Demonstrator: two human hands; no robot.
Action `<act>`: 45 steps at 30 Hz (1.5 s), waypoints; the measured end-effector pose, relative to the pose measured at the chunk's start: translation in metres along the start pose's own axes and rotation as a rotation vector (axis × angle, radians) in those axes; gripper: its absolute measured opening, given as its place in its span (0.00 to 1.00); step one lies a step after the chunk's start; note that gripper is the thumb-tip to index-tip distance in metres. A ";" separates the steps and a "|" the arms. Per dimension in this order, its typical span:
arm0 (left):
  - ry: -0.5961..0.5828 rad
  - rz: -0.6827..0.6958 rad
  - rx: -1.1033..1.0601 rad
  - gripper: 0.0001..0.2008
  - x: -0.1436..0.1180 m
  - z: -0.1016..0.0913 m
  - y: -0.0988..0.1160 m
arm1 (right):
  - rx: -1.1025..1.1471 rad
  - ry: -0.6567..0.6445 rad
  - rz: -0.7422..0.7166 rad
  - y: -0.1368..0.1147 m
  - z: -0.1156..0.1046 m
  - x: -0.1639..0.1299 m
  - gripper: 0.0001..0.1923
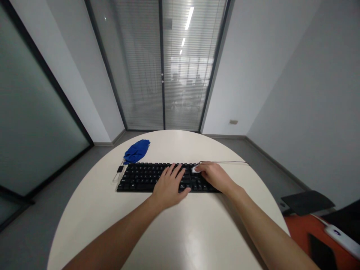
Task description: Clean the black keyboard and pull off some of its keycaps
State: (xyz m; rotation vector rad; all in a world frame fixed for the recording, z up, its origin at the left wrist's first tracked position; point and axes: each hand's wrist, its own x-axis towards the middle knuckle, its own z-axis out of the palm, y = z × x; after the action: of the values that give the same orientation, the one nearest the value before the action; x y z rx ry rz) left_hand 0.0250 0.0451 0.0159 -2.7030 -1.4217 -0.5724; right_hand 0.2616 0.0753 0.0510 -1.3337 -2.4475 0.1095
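A black keyboard (pixel 143 176) lies flat on the round table. My left hand (pixel 169 183) rests on its middle with the fingers spread, holding nothing. Over the keys on the right side, my right hand (pixel 213 173) pinches a small white wad (pixel 195 170), which looks like tissue or cotton and touches the keyboard. The fingers partly hide the wad. Behind the keyboard's left end is a crumpled blue cloth (pixel 137 151). Beside that end lies a small black piece with thin wire loops (pixel 120 169), partly against the cloth.
The pale round table (pixel 180 232) has a curved far edge. A thin black cable (pixel 230 162) runs right from behind the keyboard. At the lower right, an orange chair seat (pixel 299 228) bears a white power strip (pixel 341 238) and a dark flat object (pixel 322 251).
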 end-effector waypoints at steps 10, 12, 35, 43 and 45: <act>0.031 0.016 -0.014 0.34 0.000 0.004 -0.002 | -0.002 -0.039 -0.048 -0.011 -0.006 -0.004 0.21; 0.034 0.019 -0.011 0.34 0.000 0.004 -0.002 | 0.033 -0.019 -0.020 -0.013 -0.006 -0.006 0.15; -0.014 0.024 -0.008 0.36 0.000 0.000 0.000 | 0.105 0.215 0.086 0.010 0.012 -0.006 0.18; -0.045 0.070 -0.016 0.37 -0.003 -0.006 0.003 | 0.059 0.130 0.098 0.012 0.016 -0.001 0.21; -0.041 0.085 -0.018 0.37 -0.004 -0.007 0.004 | 0.061 0.125 0.079 0.010 0.014 0.000 0.21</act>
State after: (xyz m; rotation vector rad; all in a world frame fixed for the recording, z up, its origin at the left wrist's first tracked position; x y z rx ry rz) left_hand 0.0243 0.0383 0.0212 -2.7888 -1.3088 -0.5309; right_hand 0.2647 0.0824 0.0353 -1.3683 -2.2713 0.1151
